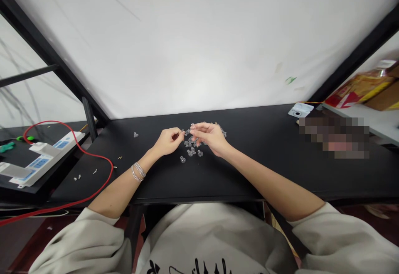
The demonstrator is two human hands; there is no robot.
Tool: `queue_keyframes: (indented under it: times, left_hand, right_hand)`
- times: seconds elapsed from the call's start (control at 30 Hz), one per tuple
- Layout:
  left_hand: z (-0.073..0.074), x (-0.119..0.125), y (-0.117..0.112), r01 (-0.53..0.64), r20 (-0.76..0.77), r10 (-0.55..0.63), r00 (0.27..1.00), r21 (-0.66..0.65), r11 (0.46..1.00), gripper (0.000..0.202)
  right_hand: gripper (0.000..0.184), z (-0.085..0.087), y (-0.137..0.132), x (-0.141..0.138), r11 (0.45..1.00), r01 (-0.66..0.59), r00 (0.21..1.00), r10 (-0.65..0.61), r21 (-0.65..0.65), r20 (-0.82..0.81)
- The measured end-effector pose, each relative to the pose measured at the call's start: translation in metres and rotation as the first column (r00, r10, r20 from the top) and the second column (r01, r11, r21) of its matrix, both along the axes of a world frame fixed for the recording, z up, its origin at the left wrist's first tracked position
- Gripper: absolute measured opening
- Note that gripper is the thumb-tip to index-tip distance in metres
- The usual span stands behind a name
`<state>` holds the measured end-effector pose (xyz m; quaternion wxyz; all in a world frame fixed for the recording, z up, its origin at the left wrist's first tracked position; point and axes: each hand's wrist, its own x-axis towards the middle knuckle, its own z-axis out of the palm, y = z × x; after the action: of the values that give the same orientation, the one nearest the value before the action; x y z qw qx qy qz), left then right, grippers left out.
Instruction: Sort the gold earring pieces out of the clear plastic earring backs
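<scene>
My left hand (171, 141) is closed in a pinch, thumb against forefinger, above the black table. Close beside it, my right hand (212, 137) is also closed, its fingertips turned toward the left ones. Whatever lies in either pinch is too small to make out. A small clear piece (187, 132) shows between the two sets of fingertips; whether it is held I cannot tell. Below and behind the hands lie several see-through pieces, shaped like little rounded charms. One clear charm (183, 159) sits nearest me, and another clear charm (200, 153) is under my right hand.
A lone clear piece (136, 134) lies to the left on the black table (255, 149). Farther left are a white power strip (46, 157) and a red cable (102, 157). A pale blue camera-like object (300, 110) is at the back right, near a blurred-out patch.
</scene>
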<state>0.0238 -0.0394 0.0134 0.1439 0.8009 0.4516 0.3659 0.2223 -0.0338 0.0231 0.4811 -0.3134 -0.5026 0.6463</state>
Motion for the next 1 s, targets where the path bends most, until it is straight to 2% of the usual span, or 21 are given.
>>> queue_keyframes:
  times: [0.5,0.77,1.0]
  left_hand:
    - [0.001,0.001,-0.001,-0.014,-0.023,0.014,1.0,-0.004,1.0,0.032]
    - [0.012,-0.023,0.007,-0.062,-0.206,0.082,0.975,0.103,0.993,0.017]
    - [0.018,-0.038,0.012,-0.175,-0.32,0.193,0.927,0.085,0.981,0.018]
  right_hand:
    - [0.043,-0.002,0.002,0.001,1.0,-0.011,1.0,0.011,-0.024,-0.018]
    - [0.046,-0.002,0.003,0.001,0.999,-0.012,1.0,0.012,-0.036,-0.023]
    - [0.045,-0.001,0.002,0.001,1.0,-0.003,1.0,0.003,-0.029,0.0]
